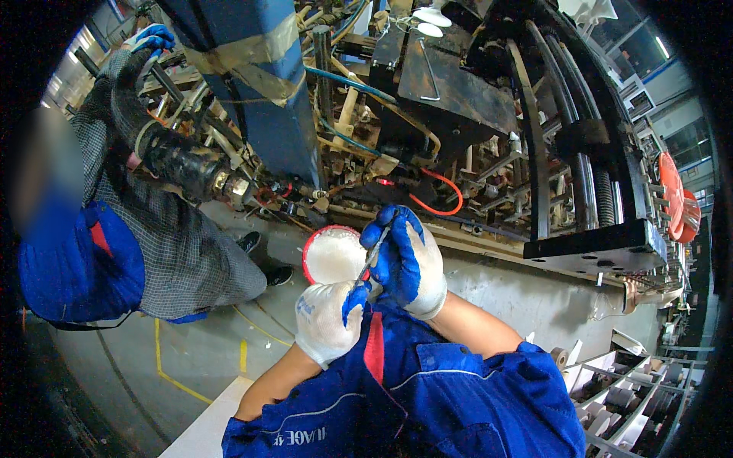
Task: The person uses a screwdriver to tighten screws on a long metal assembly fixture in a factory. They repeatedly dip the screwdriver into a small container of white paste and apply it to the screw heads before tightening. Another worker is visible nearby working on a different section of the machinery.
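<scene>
Both my hands wear white knit gloves with blue-coated fingers and palms, and they are close together in front of my chest. My left hand is closed, its thumb and fingers pinching the lower end of a thin grey metal rod. Higher and to the right, the fingers of my right hand are curled round the rod's upper part. The rod slants between the two hands; its exact kind is too small to tell. Below and behind them stands a round red-rimmed tub with white contents, partly covered by my gloves.
A greasy machine with a black metal frame, hoses and a blue column fills the far side. An orange-red hose loops from it. At left another person reaches into the machine. A divided parts rack stands at lower right.
</scene>
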{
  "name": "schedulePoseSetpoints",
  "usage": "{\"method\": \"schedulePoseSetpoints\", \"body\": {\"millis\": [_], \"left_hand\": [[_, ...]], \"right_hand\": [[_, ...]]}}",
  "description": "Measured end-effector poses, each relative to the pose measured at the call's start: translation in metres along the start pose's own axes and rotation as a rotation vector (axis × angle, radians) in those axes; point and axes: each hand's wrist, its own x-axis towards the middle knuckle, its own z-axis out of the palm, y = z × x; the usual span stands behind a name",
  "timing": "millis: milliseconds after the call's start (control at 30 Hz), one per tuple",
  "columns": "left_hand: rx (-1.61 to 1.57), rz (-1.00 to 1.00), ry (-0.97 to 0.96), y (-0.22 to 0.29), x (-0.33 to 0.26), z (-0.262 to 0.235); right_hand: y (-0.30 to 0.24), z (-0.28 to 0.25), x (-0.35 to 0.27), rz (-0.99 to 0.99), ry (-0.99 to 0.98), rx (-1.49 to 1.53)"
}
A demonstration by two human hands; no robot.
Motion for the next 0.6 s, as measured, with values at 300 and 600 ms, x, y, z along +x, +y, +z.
{"method": "schedulePoseSetpoints", "body": {"millis": [300,600], "left_hand": [[-0.151,-0.030,0.128,0.002,0.004,0.001],[-0.357,-0.102,0.130,0.008,0.014,-0.001]], "right_hand": [[-0.017,0.009,0.004,-0.063,-0.072,-0.053],[-0.026,0.011,0.006,-0.049,-0.120,-0.034]]}}
